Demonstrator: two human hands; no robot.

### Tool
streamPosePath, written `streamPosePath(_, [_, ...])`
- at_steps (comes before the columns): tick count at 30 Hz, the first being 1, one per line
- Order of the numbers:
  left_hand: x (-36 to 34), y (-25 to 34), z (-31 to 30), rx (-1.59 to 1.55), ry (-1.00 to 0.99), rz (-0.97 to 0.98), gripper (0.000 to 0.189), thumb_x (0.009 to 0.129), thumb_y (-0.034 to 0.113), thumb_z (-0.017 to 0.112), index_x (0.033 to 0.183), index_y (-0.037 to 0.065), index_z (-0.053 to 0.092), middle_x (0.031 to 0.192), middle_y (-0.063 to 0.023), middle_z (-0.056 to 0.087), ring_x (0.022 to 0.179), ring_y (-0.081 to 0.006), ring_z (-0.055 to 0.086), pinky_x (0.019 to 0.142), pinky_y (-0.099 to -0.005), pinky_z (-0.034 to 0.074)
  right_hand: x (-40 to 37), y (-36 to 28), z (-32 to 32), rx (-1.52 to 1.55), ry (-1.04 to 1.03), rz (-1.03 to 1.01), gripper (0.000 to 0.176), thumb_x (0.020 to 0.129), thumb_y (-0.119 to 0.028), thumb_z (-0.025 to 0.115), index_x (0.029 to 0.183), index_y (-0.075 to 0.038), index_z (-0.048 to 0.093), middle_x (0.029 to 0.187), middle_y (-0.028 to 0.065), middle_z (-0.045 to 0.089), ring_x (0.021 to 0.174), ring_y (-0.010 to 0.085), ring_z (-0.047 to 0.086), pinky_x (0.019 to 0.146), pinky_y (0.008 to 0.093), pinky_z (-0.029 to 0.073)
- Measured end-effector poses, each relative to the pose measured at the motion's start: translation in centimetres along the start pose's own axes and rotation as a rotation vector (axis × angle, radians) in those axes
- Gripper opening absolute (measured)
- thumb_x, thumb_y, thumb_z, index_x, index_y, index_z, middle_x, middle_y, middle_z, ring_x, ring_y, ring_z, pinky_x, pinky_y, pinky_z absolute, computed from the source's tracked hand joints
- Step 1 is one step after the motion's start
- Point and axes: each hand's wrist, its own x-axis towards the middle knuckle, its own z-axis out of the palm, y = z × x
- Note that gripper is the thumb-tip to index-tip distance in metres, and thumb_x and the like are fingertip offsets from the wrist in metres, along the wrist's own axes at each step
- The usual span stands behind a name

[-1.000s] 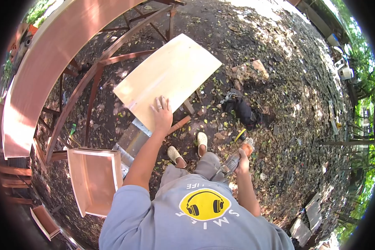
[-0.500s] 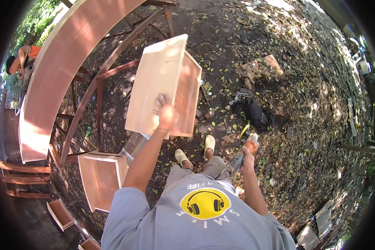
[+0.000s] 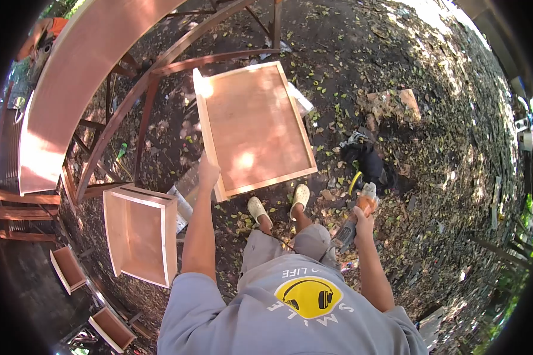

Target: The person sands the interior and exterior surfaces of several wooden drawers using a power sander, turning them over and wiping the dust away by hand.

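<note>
A wooden drawer (image 3: pixel 260 127) lies in front of me with its broad flat panel facing up and a raised front board along its left side. My left hand (image 3: pixel 208 173) grips the near end of that front board; its fingers are partly hidden behind the wood. My right hand (image 3: pixel 363 223) is wrapped round an orange and grey power tool (image 3: pixel 367 204), held to the right of my knees. The tool's yellow-edged disc (image 3: pixel 355 183) points away from me, apart from the drawer.
A second drawer (image 3: pixel 141 234) stands at the left, with smaller ones (image 3: pixel 68 269) beyond. A long wooden panel (image 3: pixel 83 77) rests on a dark frame at upper left, with a person (image 3: pixel 44 35) behind it. Black cloth (image 3: pixel 370 163) lies on the leafy ground.
The drawer has turned from its tilted pose so its flat panel faces up. My left hand has moved from the front board's face to its near end. The tool has shifted slightly right.
</note>
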Motion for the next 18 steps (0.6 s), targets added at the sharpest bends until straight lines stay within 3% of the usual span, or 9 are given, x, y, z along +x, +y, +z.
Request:
streamPosePath(1, [0.4,-0.6,0.2,-0.058,-0.017,-0.003,0.074,0.071,-0.008,0.054,0.143,-0.007,0.035,0.138,-0.0294,0.048,0.132,-0.0391,0.045,0.111,-0.0383,0.036,-1.0,-0.8,1.3,-0.084,0.016,-0.035,0.028,0.082,-0.018,0.071,0.102,-0.003,0.059,0.087,0.0024,0.059,0.074,0.0152,0.059,0.07,0.033,0.049])
streamPosePath(4, [0.5,-2.8,1.2,-0.037,0.007,0.032,0.074,0.072,-0.007,0.053,0.143,-0.008,0.033,0.14,-0.0303,0.045,0.134,-0.0395,0.042,0.112,-0.0384,0.034,-1.4,-0.4,4.8,-0.314,0.107,-0.246,0.038,0.08,-0.021,0.072,0.107,-0.001,0.056,0.09,0.0031,0.06,0.076,0.0165,0.06,0.07,0.0337,0.05])
streamPosePath(7, [1.0,-4.2,2.0,0.024,0.018,0.079,0.072,0.073,-0.005,0.052,0.142,-0.01,0.031,0.142,-0.0322,0.041,0.136,-0.0399,0.039,0.113,-0.0384,0.032,0.4,2.7,6.4,-0.662,0.181,-0.516,0.048,0.077,-0.024,0.074,0.112,0.001,0.053,0.091,0.0105,0.064,0.079,0.0253,0.064,0.071,0.0376,0.051])
streamPosePath(10, [1.3,-4.4,2.1,0.06,0.05,0.115,0.068,0.074,-0.002,0.051,0.139,-0.012,0.033,0.137,-0.034,0.046,0.132,-0.0426,0.043,0.11,-0.04,0.035,-3.2,2.7,10.8,-0.857,0.16,-0.539,0.053,0.075,-0.025,0.073,0.116,0.0,0.05,0.092,0.0213,0.065,0.084,0.038,0.065,0.072,0.0447,0.051])
streamPosePath(13, [2.8,-2.1,1.1,0.135,0.018,0.031,0.06,0.074,0.001,0.051,0.132,-0.013,0.041,0.125,-0.0345,0.054,0.12,-0.0457,0.052,0.104,-0.0435,0.042,-5.4,5.7,14.5,-0.934,0.02,-0.614,0.06,0.073,-0.028,0.073,0.12,0.0,0.048,0.091,0.0239,0.066,0.085,0.0466,0.063,0.075,0.0505,0.05])
streamPosePath(16, [4.0,-1.5,0.8,0.173,0.024,0.035,0.052,0.073,0.003,0.052,0.123,-0.012,0.048,0.113,-0.0341,0.061,0.109,-0.0474,0.058,0.097,-0.0469,0.046,-8.1,9.0,18.1,-1.057,-0.145,-0.692,0.068,0.074,-0.031,0.075,0.128,-0.003,0.045,0.102,0.022,0.065,0.086,0.0433,0.065,0.074,0.0505,0.052])
streamPosePath(18, [3.7,-1.3,0.6,0.163,0.035,0.053,0.05,0.073,0.005,0.053,0.12,-0.011,0.051,0.109,-0.0342,0.062,0.107,-0.0475,0.059,0.095,-0.048,0.047,-10.5,9.9,20.4,-1.081,-0.251,-0.633,0.066,0.074,-0.024,0.073,0.13,-0.003,0.046,0.106,0.0239,0.063,0.088,0.044,0.064,0.074,0.0518,0.052])
